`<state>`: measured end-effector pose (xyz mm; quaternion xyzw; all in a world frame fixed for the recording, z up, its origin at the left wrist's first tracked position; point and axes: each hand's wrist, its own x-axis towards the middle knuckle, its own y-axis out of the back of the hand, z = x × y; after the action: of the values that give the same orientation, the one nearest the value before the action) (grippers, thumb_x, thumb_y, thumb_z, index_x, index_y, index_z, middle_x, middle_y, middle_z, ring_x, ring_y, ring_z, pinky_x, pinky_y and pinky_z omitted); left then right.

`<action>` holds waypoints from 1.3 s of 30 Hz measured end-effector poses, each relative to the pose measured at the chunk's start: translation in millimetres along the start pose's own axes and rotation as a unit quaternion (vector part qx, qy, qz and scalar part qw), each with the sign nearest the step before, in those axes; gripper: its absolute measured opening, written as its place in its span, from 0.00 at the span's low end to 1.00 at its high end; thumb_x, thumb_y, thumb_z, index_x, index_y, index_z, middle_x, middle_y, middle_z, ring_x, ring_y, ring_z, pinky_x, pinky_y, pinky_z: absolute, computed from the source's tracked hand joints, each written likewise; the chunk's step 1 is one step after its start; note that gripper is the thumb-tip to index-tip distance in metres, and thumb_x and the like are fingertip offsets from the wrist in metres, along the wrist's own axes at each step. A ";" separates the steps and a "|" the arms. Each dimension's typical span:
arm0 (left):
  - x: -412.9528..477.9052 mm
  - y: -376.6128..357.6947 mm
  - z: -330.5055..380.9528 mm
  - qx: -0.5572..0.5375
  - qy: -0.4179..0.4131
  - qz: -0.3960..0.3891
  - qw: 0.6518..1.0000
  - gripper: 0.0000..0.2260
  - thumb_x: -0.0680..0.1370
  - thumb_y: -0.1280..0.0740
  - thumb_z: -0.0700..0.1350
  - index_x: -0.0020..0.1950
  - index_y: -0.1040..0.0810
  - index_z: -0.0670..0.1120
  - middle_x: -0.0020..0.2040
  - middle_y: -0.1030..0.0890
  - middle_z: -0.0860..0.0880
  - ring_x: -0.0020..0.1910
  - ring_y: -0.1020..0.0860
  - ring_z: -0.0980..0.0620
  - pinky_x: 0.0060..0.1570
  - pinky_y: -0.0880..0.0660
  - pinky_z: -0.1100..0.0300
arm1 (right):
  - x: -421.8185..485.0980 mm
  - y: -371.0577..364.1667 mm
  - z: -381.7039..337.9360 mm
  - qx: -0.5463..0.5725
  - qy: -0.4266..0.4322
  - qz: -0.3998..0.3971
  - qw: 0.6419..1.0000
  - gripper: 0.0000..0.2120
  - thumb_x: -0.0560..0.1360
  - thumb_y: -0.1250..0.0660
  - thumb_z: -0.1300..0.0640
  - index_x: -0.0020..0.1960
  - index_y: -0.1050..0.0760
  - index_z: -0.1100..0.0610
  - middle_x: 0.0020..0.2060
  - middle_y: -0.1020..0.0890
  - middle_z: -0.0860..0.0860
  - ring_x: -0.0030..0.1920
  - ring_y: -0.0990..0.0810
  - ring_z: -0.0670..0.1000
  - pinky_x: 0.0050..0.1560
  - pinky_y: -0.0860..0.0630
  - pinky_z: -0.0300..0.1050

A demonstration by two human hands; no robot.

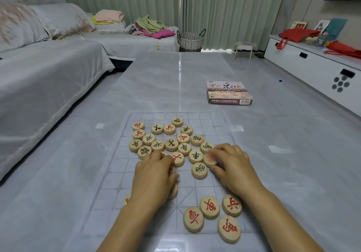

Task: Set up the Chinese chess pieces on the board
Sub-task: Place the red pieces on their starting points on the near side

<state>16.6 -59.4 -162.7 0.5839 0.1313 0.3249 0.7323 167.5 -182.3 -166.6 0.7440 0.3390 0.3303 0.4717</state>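
Found left hand (154, 175) palm down on the board (117, 181), fingers bent over a half-hidden piece (174, 191) at its near edge; cannot tell whether gripped or merely covered. Found right hand (233, 165) just right of it, thumb and fingers pinching a blurred red-marked piece (210, 160) near the board's middle. Noted one dark-marked piece (199, 170) lying alone between the hands. Noted a loose cluster of pieces (168, 140) beyond both hands on the far half of the board, red and dark characters mixed, many touching. Recorded four red pieces (209, 207) grouped just left of the right wrist on the near half, and another piece edge (127, 200) showing left of the left wrist. Located board lying flat on the grey glossy tabletop (175, 79). Located chess box (229, 93) further out on the tabletop, right of centre, apart from the board. Beyond: covered sofa (48, 76) to the left, woven basket (191, 39) at the far end, white cabinet (312, 64) to the right
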 end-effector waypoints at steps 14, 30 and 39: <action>0.7 20.5 3.0 -0.087 0.023 0.048 0.995 0.12 0.73 0.33 0.54 0.54 0.23 0.52 0.51 0.25 0.55 0.55 0.28 0.53 0.54 0.42 0.58 | -23.2 20.9 -12.3 0.047 -0.009 -0.043 0.998 0.18 0.75 0.37 0.47 0.63 0.32 0.48 0.59 0.30 0.45 0.61 0.33 0.47 0.62 0.38 0.42; -2.8 5.3 4.0 -0.099 -0.024 0.019 0.995 0.12 0.76 0.36 0.50 0.59 0.24 0.51 0.59 0.26 0.53 0.60 0.31 0.53 0.58 0.36 0.61 | -11.3 28.4 0.3 0.113 -0.063 -0.045 0.991 0.18 0.77 0.39 0.48 0.66 0.33 0.48 0.66 0.33 0.44 0.67 0.37 0.47 0.66 0.40 0.43; 11.8 -15.6 -1.1 -0.034 -0.014 0.034 0.999 0.18 0.77 0.39 0.50 0.68 0.31 0.55 0.69 0.31 0.57 0.67 0.37 0.51 0.61 0.43 0.56 | 6.0 1.8 20.7 0.064 -0.089 0.003 0.994 0.19 0.77 0.39 0.56 0.68 0.32 0.51 0.67 0.29 0.48 0.66 0.32 0.50 0.66 0.37 0.45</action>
<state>29.8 -52.8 -175.5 0.5671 0.0899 0.3454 0.7423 187.9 -187.9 -171.0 0.7999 0.3138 0.2423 0.4506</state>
